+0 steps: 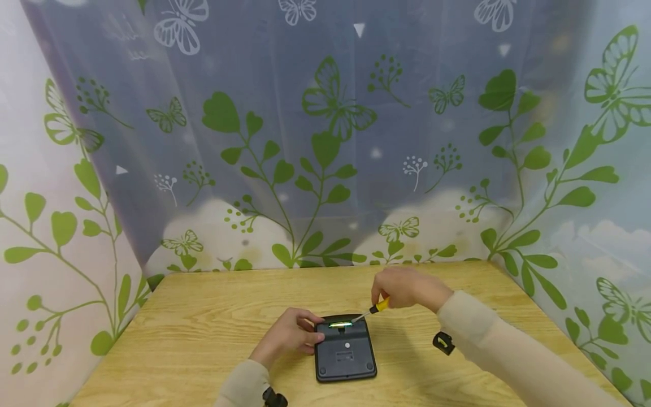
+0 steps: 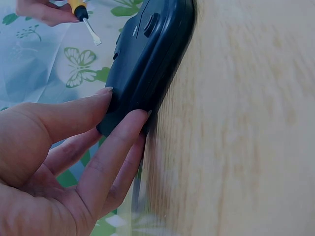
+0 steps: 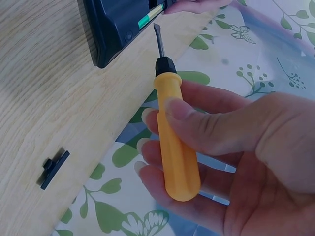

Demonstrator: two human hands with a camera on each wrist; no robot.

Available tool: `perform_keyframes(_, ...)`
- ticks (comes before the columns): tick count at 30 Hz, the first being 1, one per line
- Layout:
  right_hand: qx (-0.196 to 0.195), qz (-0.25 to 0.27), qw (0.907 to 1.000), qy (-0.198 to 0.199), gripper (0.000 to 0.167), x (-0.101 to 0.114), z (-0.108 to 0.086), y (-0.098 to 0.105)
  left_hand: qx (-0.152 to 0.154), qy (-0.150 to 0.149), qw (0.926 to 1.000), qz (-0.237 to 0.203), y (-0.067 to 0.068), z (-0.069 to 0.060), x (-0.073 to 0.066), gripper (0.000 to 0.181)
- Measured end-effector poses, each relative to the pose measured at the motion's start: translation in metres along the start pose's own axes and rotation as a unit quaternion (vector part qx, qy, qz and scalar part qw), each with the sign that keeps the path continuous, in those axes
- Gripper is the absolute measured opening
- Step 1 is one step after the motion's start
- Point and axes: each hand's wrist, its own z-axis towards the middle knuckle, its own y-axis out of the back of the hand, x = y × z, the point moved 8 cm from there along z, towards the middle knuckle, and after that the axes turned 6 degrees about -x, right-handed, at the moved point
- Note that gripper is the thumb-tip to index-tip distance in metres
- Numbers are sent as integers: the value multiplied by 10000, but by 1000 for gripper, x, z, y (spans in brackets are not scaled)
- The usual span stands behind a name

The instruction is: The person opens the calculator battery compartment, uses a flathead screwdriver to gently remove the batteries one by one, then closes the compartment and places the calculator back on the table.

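A black calculator [image 1: 333, 357] lies face down on the wooden table, its battery slot uncovered at the far end. Inside the slot sits a green battery [image 3: 150, 17]. My left hand [image 1: 291, 334] grips the calculator's left edge near that end, thumb on top and fingers along the side. In my right hand [image 1: 404, 287] is a flat-blade screwdriver [image 3: 176, 137] with a yellow handle, held between thumb and fingers. Its tip points down at the battery's right end; whether they touch I cannot tell.
A small black cover piece [image 3: 55, 169] lies on the table [image 1: 203, 328], seen in the right wrist view. A curtain [image 1: 285, 141] with green leaves and butterflies hangs behind the table and along both sides.
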Motion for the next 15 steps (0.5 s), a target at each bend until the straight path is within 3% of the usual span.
perform_keyframes(15,10,-163,9999,-38,29,8,8,0,16,10,10000,-19,0,-2,-2,38)
